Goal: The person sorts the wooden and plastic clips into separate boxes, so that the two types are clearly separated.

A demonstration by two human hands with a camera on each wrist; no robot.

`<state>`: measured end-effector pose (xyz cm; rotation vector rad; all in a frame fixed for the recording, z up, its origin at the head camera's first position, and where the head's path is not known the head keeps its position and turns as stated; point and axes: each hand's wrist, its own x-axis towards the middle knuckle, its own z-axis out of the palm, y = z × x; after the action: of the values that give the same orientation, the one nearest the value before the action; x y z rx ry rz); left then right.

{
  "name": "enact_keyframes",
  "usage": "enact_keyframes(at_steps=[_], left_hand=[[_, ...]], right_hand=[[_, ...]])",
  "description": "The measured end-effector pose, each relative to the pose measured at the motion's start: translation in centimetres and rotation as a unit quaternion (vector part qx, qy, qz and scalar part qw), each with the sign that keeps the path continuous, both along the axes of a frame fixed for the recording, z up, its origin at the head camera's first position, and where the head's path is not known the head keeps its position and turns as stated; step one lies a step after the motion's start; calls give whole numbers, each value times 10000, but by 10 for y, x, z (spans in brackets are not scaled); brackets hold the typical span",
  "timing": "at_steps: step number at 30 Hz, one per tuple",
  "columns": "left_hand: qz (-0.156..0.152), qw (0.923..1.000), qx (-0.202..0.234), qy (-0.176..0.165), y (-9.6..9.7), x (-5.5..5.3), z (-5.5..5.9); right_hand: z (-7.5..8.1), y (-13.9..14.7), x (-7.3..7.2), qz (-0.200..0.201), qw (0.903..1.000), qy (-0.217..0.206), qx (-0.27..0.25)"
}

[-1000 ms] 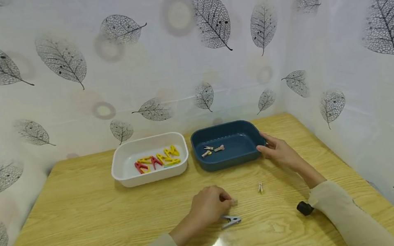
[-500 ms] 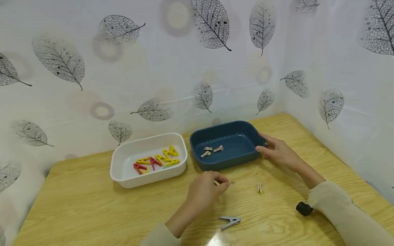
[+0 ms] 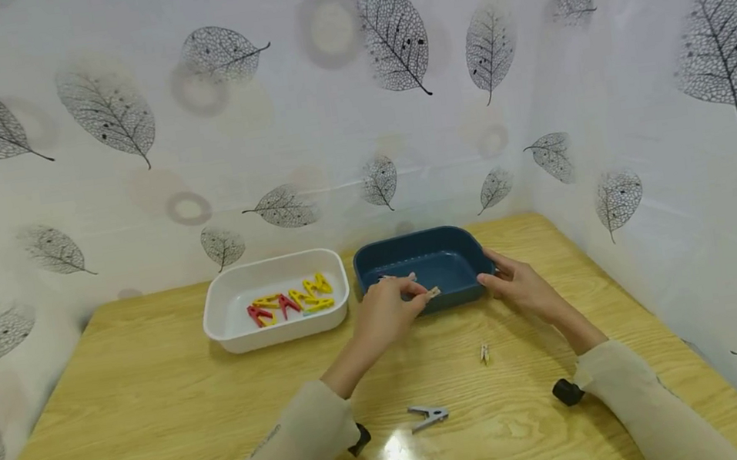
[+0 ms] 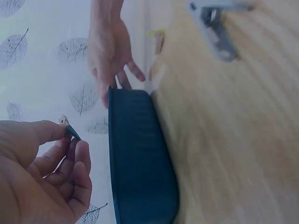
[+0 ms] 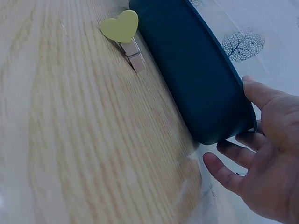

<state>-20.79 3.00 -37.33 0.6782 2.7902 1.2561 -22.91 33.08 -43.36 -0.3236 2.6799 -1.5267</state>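
Observation:
My left hand (image 3: 383, 320) pinches a small wooden clothespin (image 3: 433, 293) between thumb and fingertips, over the near rim of the dark blue bin (image 3: 451, 299). A green piece shows at the pinched end of this clothespin (image 4: 64, 120) in the left wrist view. With thumb at the rim and fingers round the outside, my right hand (image 3: 525, 289) holds the bin's right end. Small wooden clothespins lie inside the bin, mostly hidden behind my left hand. A wooden clothespin with a yellow heart (image 5: 121, 27) lies on the table before the bin.
Left of the blue bin stands a white bin (image 3: 236, 342) with several yellow and red plastic clips (image 3: 289, 303). A grey clip (image 3: 429, 415) lies nearer on the wooden table (image 3: 157, 429). A leaf-patterned curtain (image 3: 328, 134) hangs behind.
My left hand has carried the wooden clothespin away from beside the grey clip, forward and up to the blue bin's near rim. The right hand has stayed at the bin's right end.

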Motion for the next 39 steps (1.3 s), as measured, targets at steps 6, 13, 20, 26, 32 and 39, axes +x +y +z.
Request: enact_keyframes(at_steps=[6, 13, 20, 26, 32, 39], left_hand=[[332, 9994, -46, -77, 8, -17, 7], [755, 9965, -318, -186, 21, -38, 8], [1085, 9923, -587, -122, 33, -51, 0], [1150, 9916, -572, 144, 40, -58, -5], [1239, 9894, -631, 426, 46, -61, -7], [1401, 9853, -738, 641, 52, -64, -9]], right_hand=[[-1, 0, -2, 42, 10000, 33, -46], [1, -1, -1, 61, 9999, 18, -89], [0, -1, 0, 64, 9998, -3, -180], [-1, 0, -1, 56, 9999, 47, -140], [-1, 0, 0, 39, 10000, 56, -71], [1, 1, 0, 22, 10000, 24, -33]])
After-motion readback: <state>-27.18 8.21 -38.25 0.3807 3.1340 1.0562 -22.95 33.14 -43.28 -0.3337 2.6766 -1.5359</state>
